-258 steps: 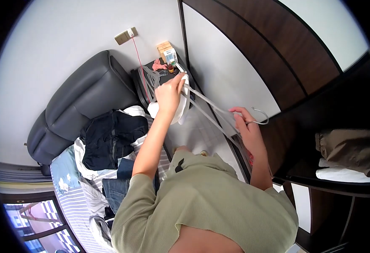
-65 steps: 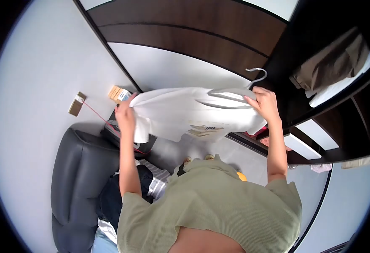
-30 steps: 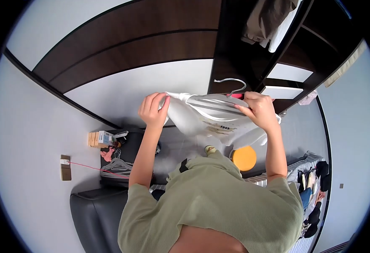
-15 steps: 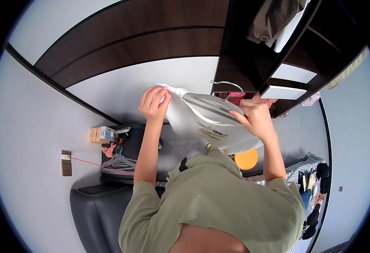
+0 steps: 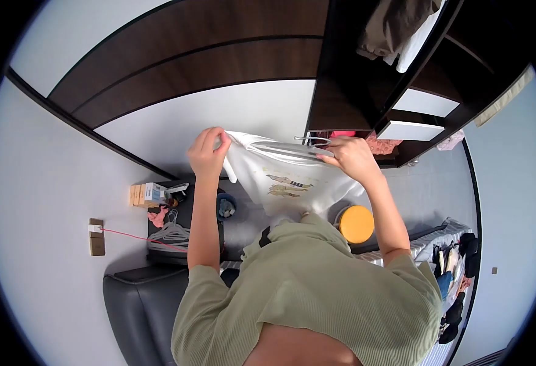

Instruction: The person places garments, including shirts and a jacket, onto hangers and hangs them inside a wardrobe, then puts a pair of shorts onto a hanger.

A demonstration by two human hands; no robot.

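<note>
A white T-shirt [image 5: 286, 186] with a small printed design hangs in front of me, spread between my two hands. Inside its neck opening lies a grey clothes hanger [image 5: 280, 148], its hook tilted toward the wardrobe. My left hand [image 5: 208, 151] pinches the shirt at one shoulder, fingers closed on the fabric. On the other side my right hand [image 5: 354, 160] is closed around the hanger arm and the shirt's edge near the hook; how much cloth is in that grip is partly hidden.
An open dark wardrobe [image 5: 344, 113] with hanging clothes stands ahead right. A yellow round stool [image 5: 356, 224] is on the floor. Several spare hangers [image 5: 169, 236] lie on a dark surface at left, near a black chair [image 5: 137, 311]. Clothes [image 5: 451, 268] are piled on the bed at right.
Both hands have shifted slightly left. The hanger's hook has tipped lower and flatter, and the shirt front now faces me more, with its print in fuller view.
</note>
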